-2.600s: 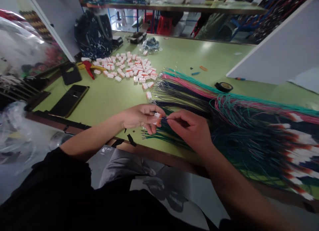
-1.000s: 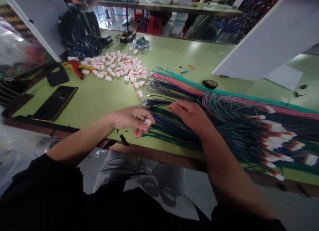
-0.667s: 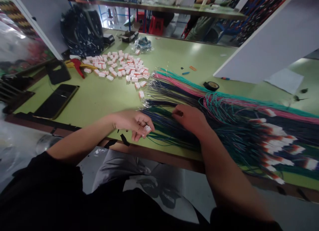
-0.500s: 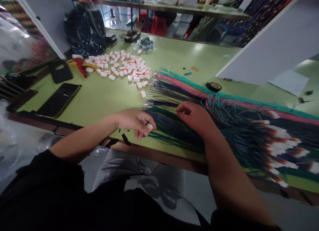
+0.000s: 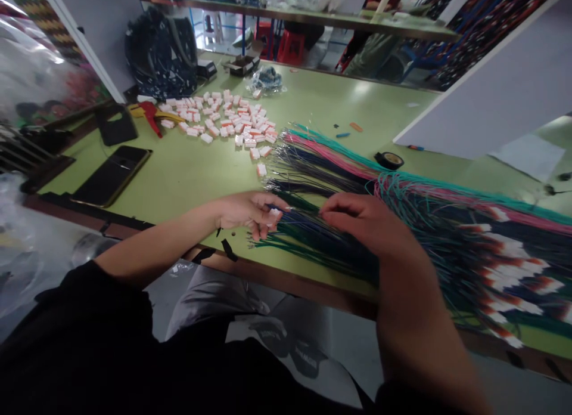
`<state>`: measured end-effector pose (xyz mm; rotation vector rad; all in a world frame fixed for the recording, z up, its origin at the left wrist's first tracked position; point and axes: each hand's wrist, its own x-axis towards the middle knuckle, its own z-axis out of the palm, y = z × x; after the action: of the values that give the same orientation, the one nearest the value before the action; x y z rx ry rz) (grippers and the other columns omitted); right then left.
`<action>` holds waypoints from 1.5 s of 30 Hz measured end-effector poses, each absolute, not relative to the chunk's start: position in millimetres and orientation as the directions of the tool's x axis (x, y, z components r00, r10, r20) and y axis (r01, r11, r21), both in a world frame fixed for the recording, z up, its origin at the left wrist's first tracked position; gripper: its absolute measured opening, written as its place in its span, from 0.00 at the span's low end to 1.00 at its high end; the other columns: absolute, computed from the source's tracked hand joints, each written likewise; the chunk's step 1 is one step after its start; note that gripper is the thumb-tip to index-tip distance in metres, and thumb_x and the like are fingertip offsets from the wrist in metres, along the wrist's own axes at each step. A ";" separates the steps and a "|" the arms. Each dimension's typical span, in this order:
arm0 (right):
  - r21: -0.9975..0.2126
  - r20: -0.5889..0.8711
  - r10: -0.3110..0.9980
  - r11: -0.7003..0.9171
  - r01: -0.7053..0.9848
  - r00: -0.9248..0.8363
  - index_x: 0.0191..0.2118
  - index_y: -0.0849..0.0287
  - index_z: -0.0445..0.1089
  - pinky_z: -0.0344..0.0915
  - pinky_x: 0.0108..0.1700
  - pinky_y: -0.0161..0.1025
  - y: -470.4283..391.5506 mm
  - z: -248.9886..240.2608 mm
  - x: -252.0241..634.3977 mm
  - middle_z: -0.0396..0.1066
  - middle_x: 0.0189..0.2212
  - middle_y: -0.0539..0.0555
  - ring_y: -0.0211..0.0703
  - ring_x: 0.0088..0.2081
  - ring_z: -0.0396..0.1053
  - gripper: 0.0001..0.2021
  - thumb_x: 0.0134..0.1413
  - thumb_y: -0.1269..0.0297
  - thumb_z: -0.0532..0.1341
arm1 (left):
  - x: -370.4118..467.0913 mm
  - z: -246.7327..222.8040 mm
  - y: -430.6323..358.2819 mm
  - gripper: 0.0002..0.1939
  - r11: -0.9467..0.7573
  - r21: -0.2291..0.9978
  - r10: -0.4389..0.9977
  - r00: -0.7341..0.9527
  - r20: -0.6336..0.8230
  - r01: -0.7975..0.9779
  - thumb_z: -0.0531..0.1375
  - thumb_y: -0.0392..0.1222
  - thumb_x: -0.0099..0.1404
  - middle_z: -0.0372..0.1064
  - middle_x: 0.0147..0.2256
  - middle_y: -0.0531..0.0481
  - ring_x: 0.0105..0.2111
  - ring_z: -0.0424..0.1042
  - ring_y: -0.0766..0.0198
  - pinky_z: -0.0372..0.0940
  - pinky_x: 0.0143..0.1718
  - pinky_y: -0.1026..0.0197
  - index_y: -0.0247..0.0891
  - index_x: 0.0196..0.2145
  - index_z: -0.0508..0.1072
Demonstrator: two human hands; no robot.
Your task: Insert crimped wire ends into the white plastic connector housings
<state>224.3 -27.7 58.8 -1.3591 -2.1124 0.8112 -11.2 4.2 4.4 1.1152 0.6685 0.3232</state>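
My left hand [image 5: 248, 213] is closed around a small white-and-orange connector housing [image 5: 274, 217], held between thumb and fingers above the near edge of the table. To its right, my right hand [image 5: 357, 215] pinches a thin dark wire [image 5: 306, 211], whose tip points toward the left hand's fingers. Beneath both hands lie bundles of wires: dark blue and green ones [image 5: 308, 233] closest, with pink wires [image 5: 322, 155] and teal wires [image 5: 339, 148] farther back. Many bare metal ends face left. A heap of loose connector housings [image 5: 241, 120] is spread at the back left.
Wires with fitted white connectors [image 5: 513, 266] lie at the right. A phone [image 5: 111, 175], a red-and-yellow tool [image 5: 152, 115], a roll of black tape [image 5: 388, 159] and a dark bag [image 5: 161, 57] rest on the table. A white panel [image 5: 482, 87] stands at the right.
My left hand has risen slightly with the connector housing, its fingers now nearer the wire. The right hand has shifted a little right and down, and a wire now shows between the hands.
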 end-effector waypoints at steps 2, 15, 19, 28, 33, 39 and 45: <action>-0.724 0.123 0.901 0.368 0.583 -0.416 0.29 0.58 0.72 0.57 0.26 0.33 -32.1 53.5 208.8 0.71 0.24 0.49 0.35 0.23 0.63 0.08 0.46 0.62 0.58 | -10.6 4.8 3.7 0.22 0.425 0.903 0.555 0.770 -0.316 0.064 0.64 0.36 0.58 0.69 0.26 0.56 0.20 0.69 0.71 0.64 0.20 0.67 0.37 0.50 0.64; -0.640 0.268 0.905 0.424 0.641 -0.332 0.20 0.58 0.66 0.55 0.27 0.32 -43.3 39.6 186.8 0.65 0.17 0.47 0.33 0.21 0.59 0.05 0.42 0.69 0.56 | -5.2 7.2 -1.8 0.14 0.347 0.934 0.629 0.759 -0.169 -0.080 0.65 0.36 0.55 0.68 0.26 0.55 0.21 0.69 0.72 0.63 0.21 0.69 0.33 0.39 0.67; -0.618 0.266 0.918 0.397 0.678 -0.294 0.19 0.58 0.65 0.54 0.25 0.32 -44.9 37.8 184.7 0.62 0.15 0.46 0.33 0.20 0.57 0.05 0.41 0.68 0.56 | -4.5 8.6 -2.8 0.15 0.331 0.937 0.640 0.756 -0.134 -0.115 0.66 0.36 0.54 0.68 0.26 0.56 0.21 0.69 0.71 0.64 0.21 0.68 0.33 0.38 0.67; -0.548 0.243 0.933 0.359 0.756 -0.267 0.19 0.58 0.64 0.51 0.24 0.33 -46.0 35.6 181.3 0.62 0.14 0.47 0.33 0.19 0.57 0.06 0.41 0.68 0.55 | -3.9 10.4 -4.7 0.14 0.255 0.955 0.664 0.746 -0.060 -0.151 0.65 0.36 0.54 0.66 0.26 0.56 0.22 0.70 0.71 0.66 0.23 0.68 0.33 0.36 0.65; -0.562 0.243 0.935 0.354 0.748 -0.260 0.18 0.58 0.64 0.51 0.24 0.33 -47.3 33.0 180.5 0.62 0.14 0.47 0.33 0.19 0.56 0.07 0.41 0.67 0.55 | -2.3 12.3 -6.9 0.12 0.139 0.984 0.682 0.731 -0.016 -0.108 0.61 0.31 0.56 0.66 0.27 0.57 0.24 0.71 0.71 0.68 0.26 0.65 0.34 0.38 0.64; -0.604 0.284 0.918 0.394 0.692 -0.275 0.19 0.58 0.64 0.52 0.24 0.32 -47.4 29.2 179.6 0.63 0.15 0.47 0.33 0.20 0.57 0.07 0.43 0.68 0.54 | -0.1 11.3 -11.4 0.11 0.066 0.996 0.711 0.703 -0.011 -0.051 0.58 0.29 0.58 0.66 0.25 0.57 0.23 0.71 0.72 0.68 0.27 0.66 0.35 0.39 0.64; -0.645 0.288 0.913 0.409 0.645 -0.291 0.19 0.58 0.65 0.52 0.25 0.31 -49.6 20.9 175.4 0.63 0.16 0.47 0.32 0.20 0.57 0.08 0.45 0.67 0.54 | 3.4 6.2 -18.4 0.09 0.015 0.997 0.743 0.668 0.037 -0.072 0.58 0.29 0.58 0.65 0.23 0.59 0.22 0.70 0.73 0.67 0.27 0.68 0.35 0.37 0.64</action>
<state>175.4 -49.6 20.9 -1.3191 -2.0385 0.5479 3.4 -18.4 6.2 1.4261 0.6024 0.6979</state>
